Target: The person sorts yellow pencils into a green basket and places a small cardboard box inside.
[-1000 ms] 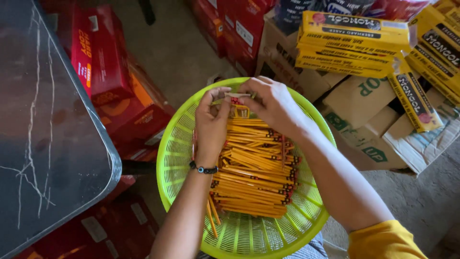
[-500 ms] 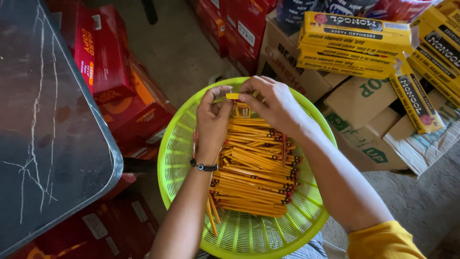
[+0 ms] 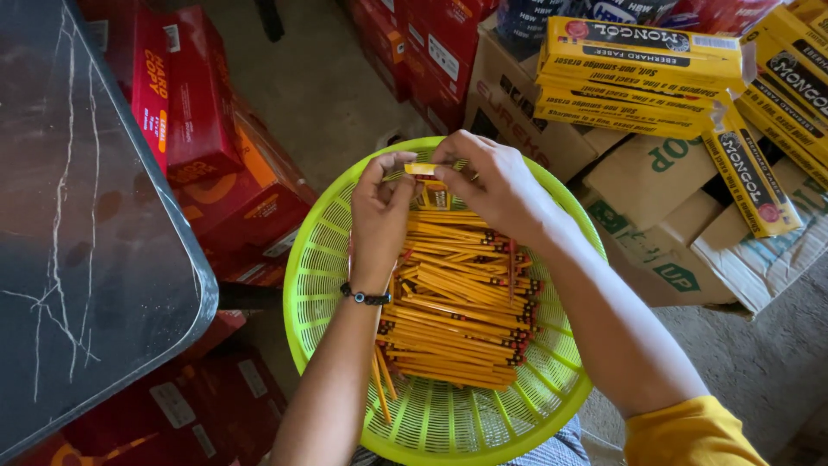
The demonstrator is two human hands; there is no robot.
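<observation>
Above the green basket (image 3: 328, 285) heaped with yellow pencils (image 3: 457, 311), our left hand (image 3: 379, 211) and right hand (image 3: 492, 181) both pinch one small yellow box (image 3: 421, 169).

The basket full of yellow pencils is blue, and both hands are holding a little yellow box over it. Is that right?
Not quite. The basket is bright green, not blue, as the head view shows. The rest holds: it is full of yellow pencils, and the left hand and the right hand hold a little yellow box over it.
</observation>
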